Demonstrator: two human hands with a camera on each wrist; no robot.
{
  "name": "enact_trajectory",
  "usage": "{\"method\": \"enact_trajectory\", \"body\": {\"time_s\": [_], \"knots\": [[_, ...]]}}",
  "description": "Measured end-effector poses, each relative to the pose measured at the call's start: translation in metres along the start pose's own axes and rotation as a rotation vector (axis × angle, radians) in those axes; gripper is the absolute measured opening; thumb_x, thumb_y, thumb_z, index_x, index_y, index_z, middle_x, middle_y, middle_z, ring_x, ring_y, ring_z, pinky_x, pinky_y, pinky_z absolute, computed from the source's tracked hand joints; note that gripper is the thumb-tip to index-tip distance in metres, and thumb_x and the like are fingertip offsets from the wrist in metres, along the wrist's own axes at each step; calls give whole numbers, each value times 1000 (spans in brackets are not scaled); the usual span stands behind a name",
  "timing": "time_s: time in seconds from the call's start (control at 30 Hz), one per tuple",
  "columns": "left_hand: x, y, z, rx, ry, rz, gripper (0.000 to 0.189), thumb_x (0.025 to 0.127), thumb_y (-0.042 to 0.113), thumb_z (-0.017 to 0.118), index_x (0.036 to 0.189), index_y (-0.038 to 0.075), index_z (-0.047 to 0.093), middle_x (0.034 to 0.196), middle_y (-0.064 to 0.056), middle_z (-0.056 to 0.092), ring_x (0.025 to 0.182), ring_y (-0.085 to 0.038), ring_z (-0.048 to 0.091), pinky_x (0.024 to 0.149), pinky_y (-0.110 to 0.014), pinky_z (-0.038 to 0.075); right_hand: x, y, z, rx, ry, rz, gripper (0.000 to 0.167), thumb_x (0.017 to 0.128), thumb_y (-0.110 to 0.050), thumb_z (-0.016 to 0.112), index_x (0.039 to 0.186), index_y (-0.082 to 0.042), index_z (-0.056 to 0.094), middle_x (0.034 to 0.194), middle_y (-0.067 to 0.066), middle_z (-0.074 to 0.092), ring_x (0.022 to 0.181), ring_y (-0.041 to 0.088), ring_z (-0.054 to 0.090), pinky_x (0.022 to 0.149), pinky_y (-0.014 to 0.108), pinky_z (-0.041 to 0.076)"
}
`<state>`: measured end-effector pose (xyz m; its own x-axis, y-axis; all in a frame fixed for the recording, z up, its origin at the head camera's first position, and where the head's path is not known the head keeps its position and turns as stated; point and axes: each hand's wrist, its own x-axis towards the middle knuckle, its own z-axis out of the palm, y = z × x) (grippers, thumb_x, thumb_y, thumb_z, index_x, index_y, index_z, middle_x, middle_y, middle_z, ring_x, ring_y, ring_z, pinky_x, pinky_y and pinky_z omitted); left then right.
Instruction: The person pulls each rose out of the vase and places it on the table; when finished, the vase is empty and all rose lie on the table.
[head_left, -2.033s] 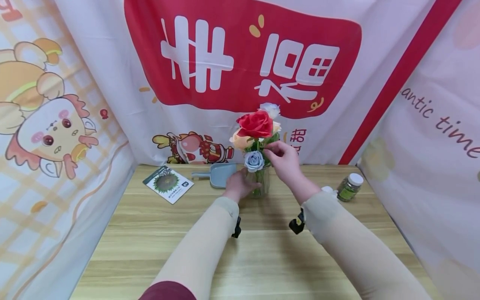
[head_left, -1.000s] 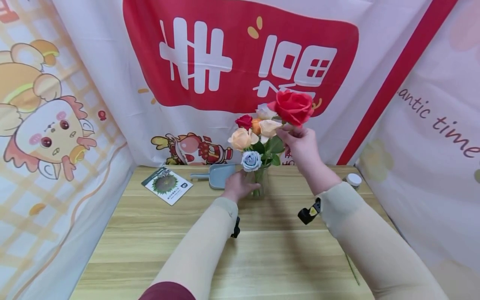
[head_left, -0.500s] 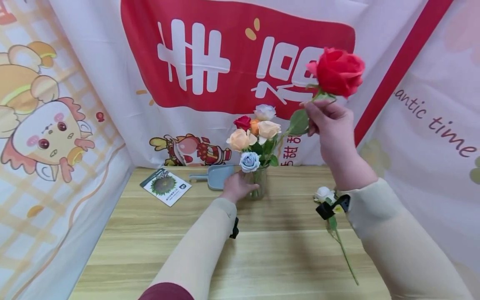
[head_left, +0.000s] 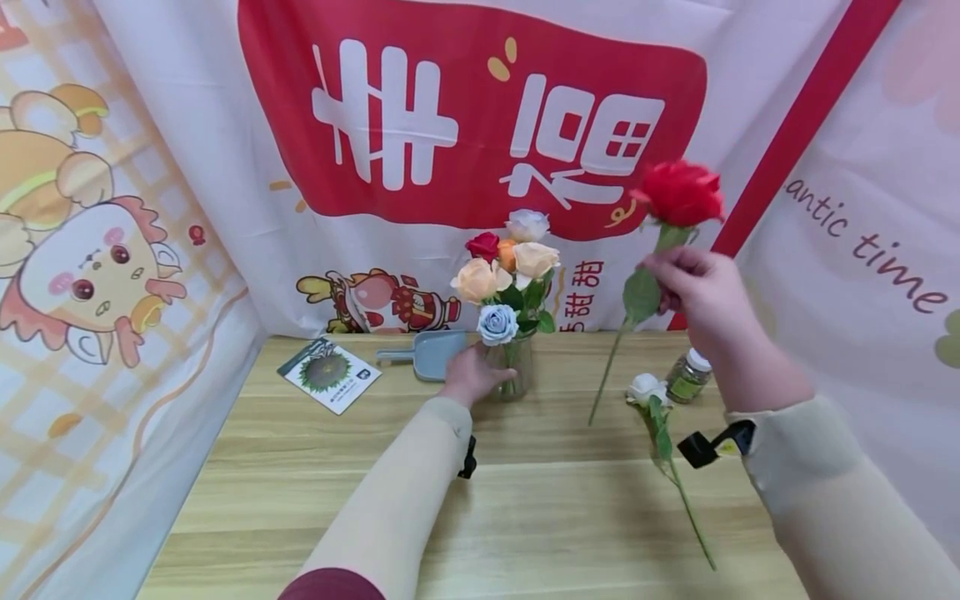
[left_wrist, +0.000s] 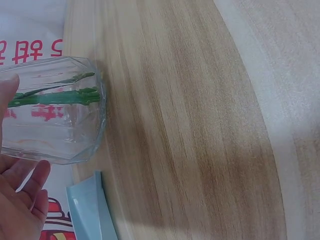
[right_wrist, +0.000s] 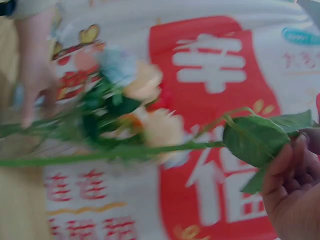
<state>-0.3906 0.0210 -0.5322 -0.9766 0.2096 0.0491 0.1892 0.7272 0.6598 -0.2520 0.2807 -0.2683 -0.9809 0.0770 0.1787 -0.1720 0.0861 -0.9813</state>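
My right hand pinches the stem of a large red rose just below the bloom, up to the right of the vase. In the right wrist view its green leaf and long bare stem show. A clear glass vase stands upright on the table, with my left hand holding its side, thumb and fingers around it. From the vase rise a blue rose, peach roses, a small red rose, an orange flower and a pale one.
A white rose lies on the wooden table at the right, near a lidded jar. Left of the vase are a blue-grey dustpan and a printed card. Printed cloth walls enclose the table's back and sides.
My right hand has lifted the large red rose out of the vase and carried it to the right, its stem end now free. The left hand has stayed at the vase.
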Motion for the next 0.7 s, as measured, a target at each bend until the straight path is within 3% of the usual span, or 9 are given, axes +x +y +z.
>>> {"method": "enact_trajectory", "body": {"time_s": [0.1,0.33,0.5,0.57,0.7], "knots": [[1,-1,0,13,5,-1,73,75,52,82,136,20,58,127,-4,65,113,-25,60,98,-43,42,4,32,-6,-64,-68,99,15,95,-20,68,96,-5,69,80,2,64,61,12,54,57,23,52],[-1,-3,-1,-6,11,-31,71,75,49,83,136,19,60,127,-4,65,114,-27,59,103,-45,38,14,113,-12,-124,-138,371,22,100,-16,60,108,4,62,68,-2,56,57,8,51,56,24,50],[0,-2,-1,-1,-1,-27,72,75,51,83,135,19,60,129,-3,64,114,-24,59,102,-43,39,16,173,-14,-140,-153,506,19,100,-12,57,86,-4,66,61,-2,51,52,6,45,50,22,42],[-2,0,-2,4,-6,-24,72,75,51,83,136,19,60,130,-2,64,115,-24,59,102,-42,39,17,198,-14,-167,-145,532,25,99,-13,57,75,-9,61,59,-3,48,50,7,44,48,22,40],[-4,4,-5,4,-1,-4,74,76,51,83,137,18,58,130,-4,64,115,-25,59,103,-44,38,13,235,-9,-241,-109,578,29,96,-8,55,68,-11,51,57,-2,45,49,8,43,49,24,41]]}}
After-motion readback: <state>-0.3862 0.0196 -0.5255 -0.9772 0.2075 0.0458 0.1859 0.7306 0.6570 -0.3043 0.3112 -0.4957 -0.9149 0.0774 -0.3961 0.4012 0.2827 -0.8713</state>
